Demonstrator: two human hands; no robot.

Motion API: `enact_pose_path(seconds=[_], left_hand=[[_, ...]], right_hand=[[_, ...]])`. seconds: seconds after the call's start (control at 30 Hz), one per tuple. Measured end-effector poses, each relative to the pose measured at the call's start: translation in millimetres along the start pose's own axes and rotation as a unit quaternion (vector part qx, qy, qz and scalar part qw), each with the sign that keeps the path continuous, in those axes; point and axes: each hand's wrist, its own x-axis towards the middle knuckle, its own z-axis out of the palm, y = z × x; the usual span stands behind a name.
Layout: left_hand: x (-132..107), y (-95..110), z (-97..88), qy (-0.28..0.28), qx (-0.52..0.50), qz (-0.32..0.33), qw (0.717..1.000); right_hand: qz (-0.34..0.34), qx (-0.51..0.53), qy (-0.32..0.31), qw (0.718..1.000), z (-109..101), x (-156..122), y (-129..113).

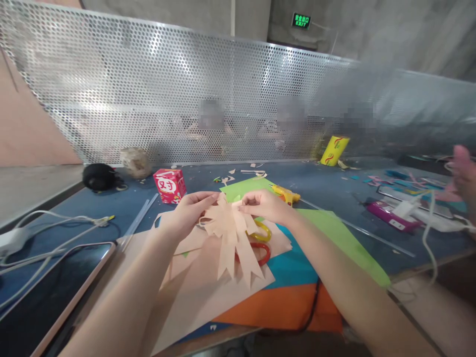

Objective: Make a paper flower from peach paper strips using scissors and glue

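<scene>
A cream paper cut-out [226,228] with petal-like points and two notched ribbon tails is held up in front of me. My left hand [191,210] pinches its upper left edge between thumb and fingers. At the upper right, my right hand [265,205] has its fingers closed on the same paper. Partly hidden under the tails lie scissors, showing a yellow handle loop [265,231] and a red handle loop [265,253]. Beneath these are cream sheets [193,302] over blue paper [293,260] and orange paper [275,307]. A yellow glue gun [288,195] rests just beyond my right hand.
Green sheets [345,243] lie to the right. Left are a tablet [55,302], white cables [70,223] and a red box [169,186]. A purple power strip [394,216] and another person's hand [464,168] are at right. A perforated metal screen [167,89] closes the back.
</scene>
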Motion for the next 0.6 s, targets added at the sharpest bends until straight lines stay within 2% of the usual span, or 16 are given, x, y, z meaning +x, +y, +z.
enact_pose_path(seconds=[0.17, 0.37, 0.5, 0.6], left_hand=[[0.7, 0.9, -0.2, -0.002, 0.007, 0.009, 1.000], [-2.4, -4.7, 0.6, -0.073, 0.001, 0.016, 0.997], [0.1, -9.8, 2.2, -0.026, 0.009, 0.048, 0.998], [3.0, -10.4, 2.1, 0.015, -0.018, 0.059, 0.998]], right_hand=[[-0.002, -0.005, 0.012, 1.000, -0.3, -0.3, -0.7], [0.000, -0.011, 0.053, 0.999, 3.1, -1.2, -4.0], [0.004, 0.096, 0.091, 0.991, -2.5, 0.8, -6.6], [-0.010, 0.210, 0.163, 0.964, -14.8, 4.2, -6.4]])
